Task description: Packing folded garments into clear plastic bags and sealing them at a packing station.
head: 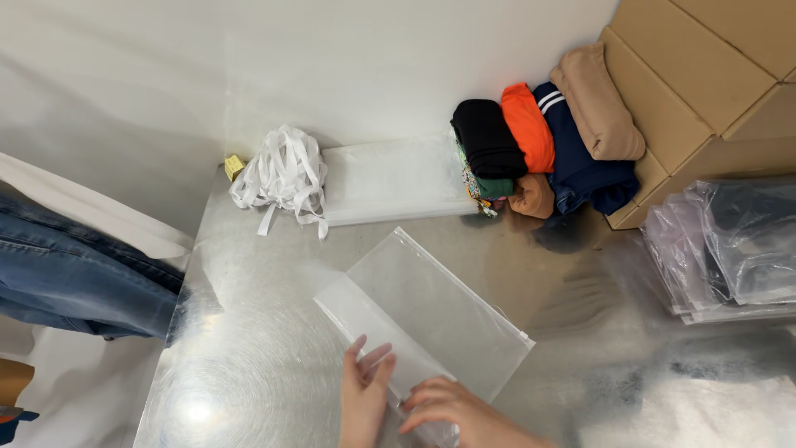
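Observation:
A clear zip-top plastic bag (439,303) lies at an angle on the shiny metal table (249,357), with a frosted white sheet or second bag (365,319) along its left side. My left hand (363,398) rests flat with fingers spread on the bag's near end. My right hand (452,411) presses down on the bag's near corner just beside it, fingers bent. Neither hand lifts the bag off the table.
A row of rolled and folded clothes (539,141), black, orange, navy and tan, leans against cardboard boxes (705,75) at the back right. A bundle of white straps (282,178) and a stack of flat bags (390,178) lie at the back. Packed plastic bags (730,249) pile at right. Blue jeans (75,274) hang at left.

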